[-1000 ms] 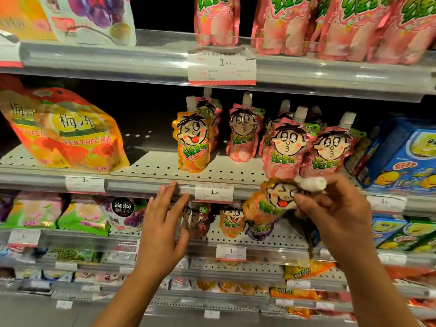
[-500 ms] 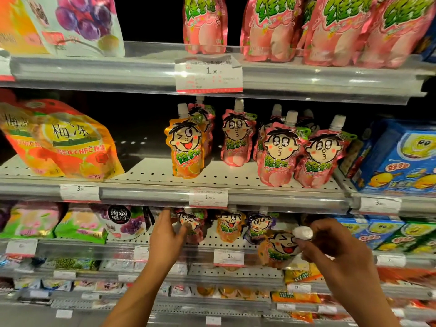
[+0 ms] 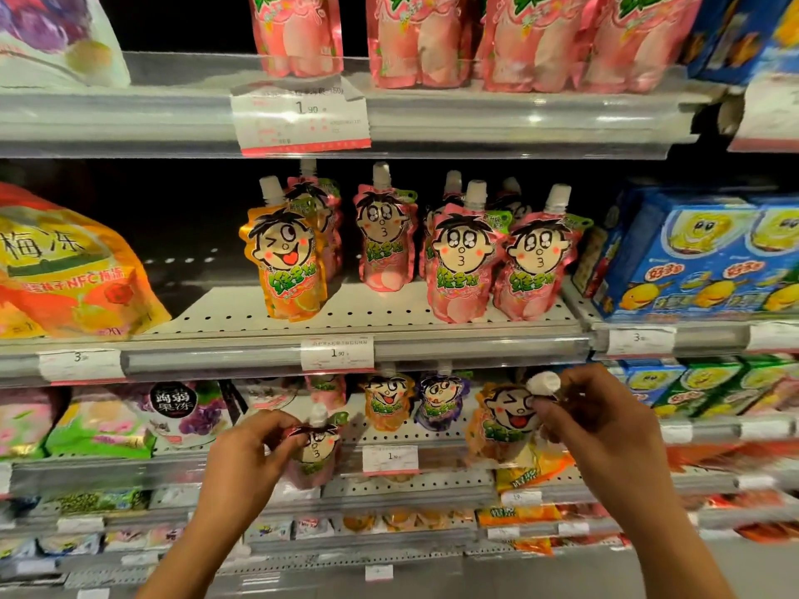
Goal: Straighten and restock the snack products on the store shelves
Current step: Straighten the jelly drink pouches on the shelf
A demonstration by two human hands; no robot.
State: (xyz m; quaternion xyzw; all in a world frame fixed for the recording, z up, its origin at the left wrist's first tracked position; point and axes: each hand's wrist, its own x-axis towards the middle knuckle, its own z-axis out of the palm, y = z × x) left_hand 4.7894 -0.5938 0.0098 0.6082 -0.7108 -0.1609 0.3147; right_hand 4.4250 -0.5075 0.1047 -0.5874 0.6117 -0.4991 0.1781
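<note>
My right hand (image 3: 605, 430) pinches an orange jelly pouch (image 3: 501, 421) by its white cap, just in front of the lower shelf (image 3: 432, 484). My left hand (image 3: 255, 451) grips a pink jelly pouch (image 3: 315, 456) at its top corner, at that shelf's front edge. Behind them stand another orange pouch (image 3: 387, 402) and a purple pouch (image 3: 439, 402). On the middle shelf (image 3: 242, 315) an orange pouch (image 3: 287, 261) stands left of several pink pouches (image 3: 460, 265).
Large orange jelly bags (image 3: 65, 270) lie at the left of the middle shelf, blue boxes (image 3: 709, 257) at its right. Pink pouches (image 3: 540, 36) fill the top shelf. Price tags (image 3: 337, 353) hang on the shelf rails. Green and pink bags (image 3: 95, 425) sit lower left.
My right hand carried the orange pouch down from the middle shelf's edge to the lower shelf. My left hand reached in there and took hold of a pink pouch, pulling it forward.
</note>
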